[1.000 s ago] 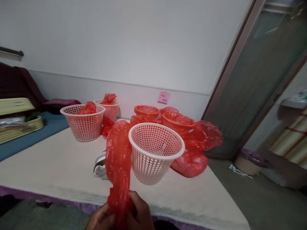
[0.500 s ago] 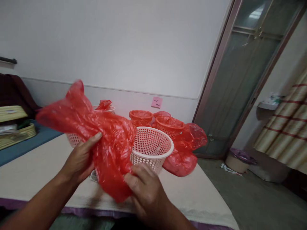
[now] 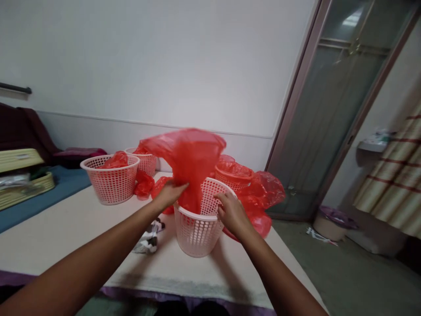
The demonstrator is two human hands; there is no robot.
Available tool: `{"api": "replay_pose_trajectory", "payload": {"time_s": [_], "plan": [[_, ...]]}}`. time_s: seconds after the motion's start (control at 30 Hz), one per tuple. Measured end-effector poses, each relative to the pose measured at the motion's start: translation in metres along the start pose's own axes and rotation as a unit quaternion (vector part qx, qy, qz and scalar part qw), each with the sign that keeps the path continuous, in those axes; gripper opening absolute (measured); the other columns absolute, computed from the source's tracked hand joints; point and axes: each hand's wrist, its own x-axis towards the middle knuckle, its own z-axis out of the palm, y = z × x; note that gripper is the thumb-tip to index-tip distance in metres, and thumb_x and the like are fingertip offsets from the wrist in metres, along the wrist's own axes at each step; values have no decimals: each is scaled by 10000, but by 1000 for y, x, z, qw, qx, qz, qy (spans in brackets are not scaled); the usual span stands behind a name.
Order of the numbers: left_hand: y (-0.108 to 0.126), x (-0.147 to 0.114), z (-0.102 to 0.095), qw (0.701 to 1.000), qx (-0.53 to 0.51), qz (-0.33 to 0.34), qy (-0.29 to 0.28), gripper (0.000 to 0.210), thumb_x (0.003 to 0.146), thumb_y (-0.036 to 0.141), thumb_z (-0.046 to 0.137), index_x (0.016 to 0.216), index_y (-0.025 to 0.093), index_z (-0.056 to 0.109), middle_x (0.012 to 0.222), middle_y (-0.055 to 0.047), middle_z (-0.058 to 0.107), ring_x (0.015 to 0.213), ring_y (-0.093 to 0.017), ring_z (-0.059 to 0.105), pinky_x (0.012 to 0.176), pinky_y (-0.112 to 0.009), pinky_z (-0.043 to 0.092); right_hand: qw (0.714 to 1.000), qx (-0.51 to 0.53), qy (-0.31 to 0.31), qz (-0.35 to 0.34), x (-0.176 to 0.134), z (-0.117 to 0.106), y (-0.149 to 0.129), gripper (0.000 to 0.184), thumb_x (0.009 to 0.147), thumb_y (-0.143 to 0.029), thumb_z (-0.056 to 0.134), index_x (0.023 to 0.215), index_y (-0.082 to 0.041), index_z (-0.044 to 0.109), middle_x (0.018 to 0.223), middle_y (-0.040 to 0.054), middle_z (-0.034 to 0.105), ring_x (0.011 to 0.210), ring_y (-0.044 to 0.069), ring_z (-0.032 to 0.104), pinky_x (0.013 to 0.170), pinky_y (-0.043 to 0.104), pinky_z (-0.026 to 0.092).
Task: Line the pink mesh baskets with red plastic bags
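Both hands, left hand (image 3: 171, 193) and right hand (image 3: 230, 213), have now pushed the gripped red bag (image 3: 187, 162) into the basket (image 3: 197, 228).

Red plastic bag (image 3: 187, 162): thin, translucent, crinkled, blurred. Its lower end hangs inside the white basket (image 3: 197, 224); its upper part billows wide above the rim. White basket: perforated plastic, round, tapered, upright on the cream table, near the near edge, centre.
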Motion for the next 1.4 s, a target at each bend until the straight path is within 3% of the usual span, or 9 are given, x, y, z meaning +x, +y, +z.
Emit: {"api": "replay_pose_trajectory", "payload": {"time_s": [0.13, 0.27, 0.47, 0.7, 0.83, 0.93, 1.1, 1.27, 1.4], "plan": [[-37, -16, 15, 980, 165, -23, -113, 351, 901, 493, 585, 865, 152, 662, 824, -22, 694, 774, -171, 663, 798, -400, 536, 989, 145, 35, 23, -10, 9, 10, 412, 826, -128, 517, 1233, -136, 583, 1204, 151, 629, 1102, 258, 591, 979, 446, 488], [-40, -31, 15, 949, 262, 22, -176, 402, 908, 534, 532, 859, 159, 666, 862, -58, 701, 860, -205, 657, 886, -436, 483, 959, 264, 96, 44, -10, 13, 11, 639, 788, -264, 616, 1395, -200, 426, 1300, 139, 557, 1065, 235, 593, 930, 448, 527], [-25, -35, 4, 927, 272, 103, -235, 461, 861, 587, 527, 1105, 235, 697, 1088, -90, 740, 1077, -301, 633, 972, -389, 424, 961, 239, 129, 53, -1, 11, -1, 726, 738, -307, 673, 1399, -179, 402, 1253, 159, 574, 1116, 278, 580, 948, 488, 502], [-20, -40, -1, 924, 255, 124, -257, 495, 868, 587, 537, 1164, 214, 671, 1158, -90, 720, 1034, -268, 643, 902, -349, 461, 949, 250, 193, 16, 14, -3, -9, 729, 780, -211, 619, 1462, -208, 361, 1253, 153, 536, 853, 183, 627, 856, 411, 542], [-20, -45, -3, 910, 275, 130, -281, 476, 885, 590, 511, 1101, 208, 695, 1151, -94, 716, 1038, -269, 633, 914, -363, 439, 950, 210, 230, -29, 17, -19, -13, 708, 813, -142, 562, 1479, -251, 347, 1275, 134, 520, 911, 196, 621, 894, 430, 533], [-21, -46, -2, 902, 299, 126, -285, 501, 887, 616, 481, 1011, 192, 719, 1021, -96, 735, 925, -254, 651, 832, -348, 447, 949, 120, 276, -98, 14, -31, -17, 688, 839, -74, 501, 1481, -266, 345, 1342, 134, 482, 1141, 239, 554, 1031, 482, 451], [-21, -48, 1, 892, 338, 129, -270, 527, 878, 641, 470, 987, 196, 729, 950, -99, 738, 902, -263, 653, 830, -360, 430, 961, -1, 218, -168, 9, -39, -21, 517, 794, -22, 482, 1271, -198, 572, 1303, 157, 487, 1251, 309, 471, 1044, 528, 419], [-19, -53, 3, 882, 362, 146, -265, 540, 878, 639, 475, 1032, 188, 728, 985, -129, 735, 998, -320, 624, 925, -447, 375, 937, -4, 306, -167, 23, -55, -29, 603, 818, -39, 470, 1401, -193, 432, 1321, 159, 498, 1266, 292, 453, 1063, 509, 390], [-21, -57, 4, 893, 349, 137, -251, 562, 872, 654, 472, 1021, 177, 728, 996, -139, 731, 975, -321, 619, 900, -449, 378, 945, -150, 211, -200, 44, -64, -32, 506, 813, -29, 478, 1282, -193, 569, 1352, 167, 511, 1284, 342, 416, 1014, 531, 355]]}}
